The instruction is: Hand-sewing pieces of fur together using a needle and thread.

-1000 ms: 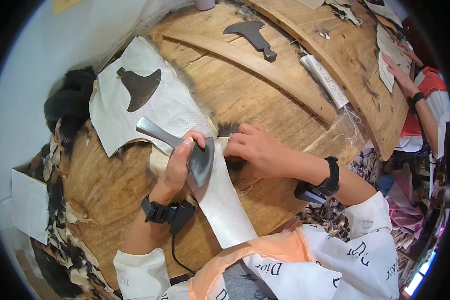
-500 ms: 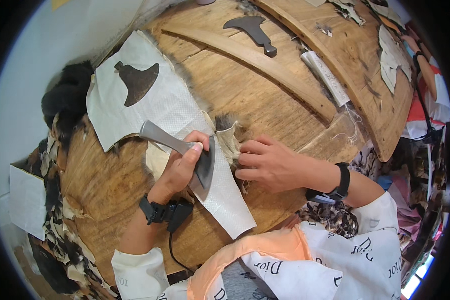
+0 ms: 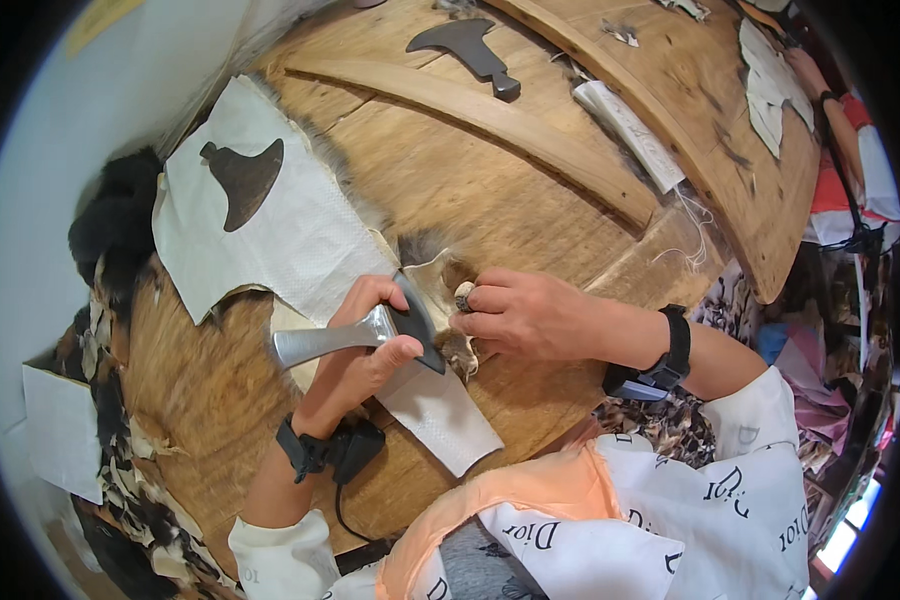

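Note:
My left hand point(image 3: 360, 355) is closed on a curved steel blade point(image 3: 418, 315) with a silver handle point(image 3: 305, 345), over the narrow end of a white woven pattern sheet point(image 3: 435, 420). My right hand point(image 3: 510, 315) is closed on the edge of a pale hide with grey fur point(image 3: 433, 258), just right of the blade; a small light bit shows by its fingertips. A dark curved blade point(image 3: 245, 185) lies on the sheet's wide upper part, and another blade with a short handle point(image 3: 470, 50) lies toward the back of the wooden table point(image 3: 470, 180).
Two long wooden strips point(image 3: 460, 125) and a white bundle with loose threads point(image 3: 625, 130) lie rightward. Dark fur point(image 3: 110, 215) and scraps line the left, beside a wall. A co-worker's hand point(image 3: 805, 70) is at the upper right, near pale hide pieces point(image 3: 765, 90).
The blade in my left hand has turned, its handle swinging lower. My right hand has drawn the furred hide out rightward and shifted its grip. The co-worker's hand has moved back.

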`<action>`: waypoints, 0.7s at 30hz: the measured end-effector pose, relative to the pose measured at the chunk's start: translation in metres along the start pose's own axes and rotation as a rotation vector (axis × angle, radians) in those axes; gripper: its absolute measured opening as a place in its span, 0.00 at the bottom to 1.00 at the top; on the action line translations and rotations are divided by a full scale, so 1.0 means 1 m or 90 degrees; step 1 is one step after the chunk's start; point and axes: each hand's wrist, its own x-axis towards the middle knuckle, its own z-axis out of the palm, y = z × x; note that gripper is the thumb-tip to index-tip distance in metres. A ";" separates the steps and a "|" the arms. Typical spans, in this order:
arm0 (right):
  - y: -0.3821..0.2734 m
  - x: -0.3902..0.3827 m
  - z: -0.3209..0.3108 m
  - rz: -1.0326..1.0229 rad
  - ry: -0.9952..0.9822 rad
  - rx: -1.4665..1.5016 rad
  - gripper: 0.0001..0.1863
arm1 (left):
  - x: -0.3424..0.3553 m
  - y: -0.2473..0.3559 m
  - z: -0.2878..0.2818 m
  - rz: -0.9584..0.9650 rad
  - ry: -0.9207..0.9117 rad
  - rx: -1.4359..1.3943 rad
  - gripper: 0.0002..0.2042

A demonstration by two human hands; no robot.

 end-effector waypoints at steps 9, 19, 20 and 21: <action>0.002 0.011 0.006 0.076 0.075 0.139 0.06 | 0.003 -0.004 0.005 0.180 0.007 0.261 0.30; -0.008 0.018 -0.002 0.254 0.116 0.305 0.08 | 0.006 -0.003 0.000 0.127 0.012 0.199 0.28; -0.009 0.018 -0.003 0.258 0.133 0.311 0.08 | 0.009 -0.003 0.000 0.128 0.018 0.194 0.27; -0.010 0.019 -0.003 0.257 0.132 0.310 0.08 | 0.011 -0.003 -0.001 0.132 0.025 0.189 0.27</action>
